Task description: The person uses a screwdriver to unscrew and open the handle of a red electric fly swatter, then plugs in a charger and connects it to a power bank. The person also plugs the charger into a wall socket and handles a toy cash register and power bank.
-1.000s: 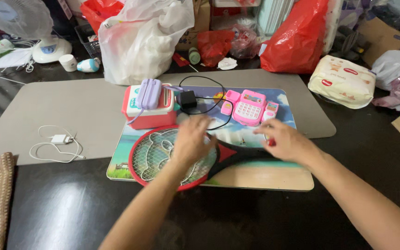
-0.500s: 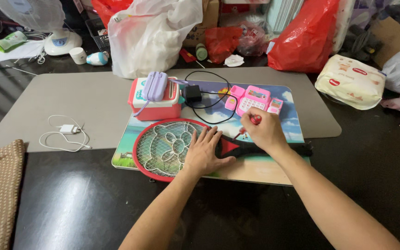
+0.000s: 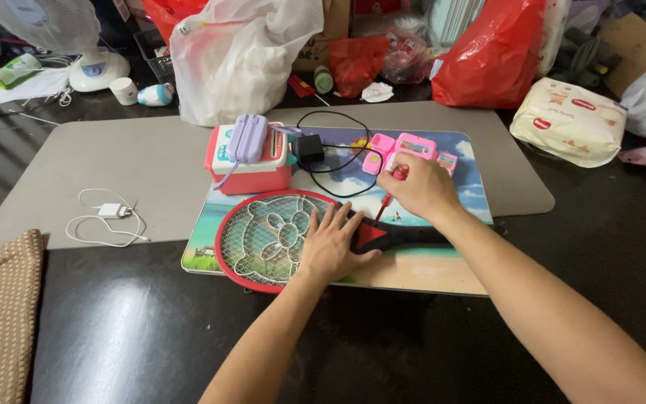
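**A:** Your left hand [image 3: 330, 243] lies flat with fingers spread wide, pressing the mesh of the red racket-shaped bug swatter [image 3: 278, 238] near where the head meets the neck. Your right hand [image 3: 420, 188] is closed in a narrow pinch around a small red-handled screwdriver [image 3: 389, 196], tip angled down toward the swatter's black handle [image 3: 405, 236].

**B:** Where does the swatter sit?

**A:** On the picture-printed board [image 3: 413, 269] in front of you, head at 9 o'clock, handle running toward 3 o'clock.

**B:** How will it handle?

**A:** Likely light, with a stiff plastic frame but a thin wire mesh that probably dents if you lean hard. I'd judge the rim or the neck a safer place to hold than the mesh. The smooth handle may slide under the tool.

**B:** And around it?

**A:** At 12 o'clock, a pink toy box [image 3: 250, 158] with a lilac piece on top, a black adapter [image 3: 309, 147] with looped cord, and a pink toy register [image 3: 411, 147]. At 9 o'clock, a white charger cable [image 3: 110, 217] on the grey mat [image 3: 114, 161].
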